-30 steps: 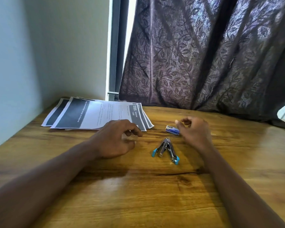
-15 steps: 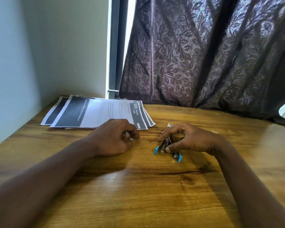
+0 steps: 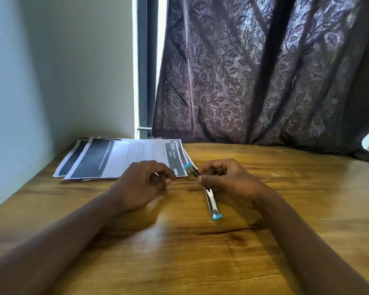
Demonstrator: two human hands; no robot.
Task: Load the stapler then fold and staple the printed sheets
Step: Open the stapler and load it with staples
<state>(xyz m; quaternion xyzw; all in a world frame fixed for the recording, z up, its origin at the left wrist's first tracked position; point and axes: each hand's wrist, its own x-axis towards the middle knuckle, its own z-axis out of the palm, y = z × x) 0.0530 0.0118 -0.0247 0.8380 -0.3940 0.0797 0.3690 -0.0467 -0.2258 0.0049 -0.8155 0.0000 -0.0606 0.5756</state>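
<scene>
Since the earlier frame the stapler (image 3: pixel 211 201) is no longer lying flat on the table (image 3: pixel 200 262): the right hand (image 3: pixel 228 179) is gripping it near its hinge, thumb and curled fingers around the metal, and is holding it spread wide. One blue-tipped arm is pointing up and left over the corner of the sheets (image 3: pixel 124 158), the other slanting down toward the person. The left hand (image 3: pixel 143 184) is resting on the table just left of it, fingers curled toward the thumb; whether it is pinching anything I cannot tell. Sheets are lying fanned at the far left, beside the wall (image 3: pixel 51 71).
</scene>
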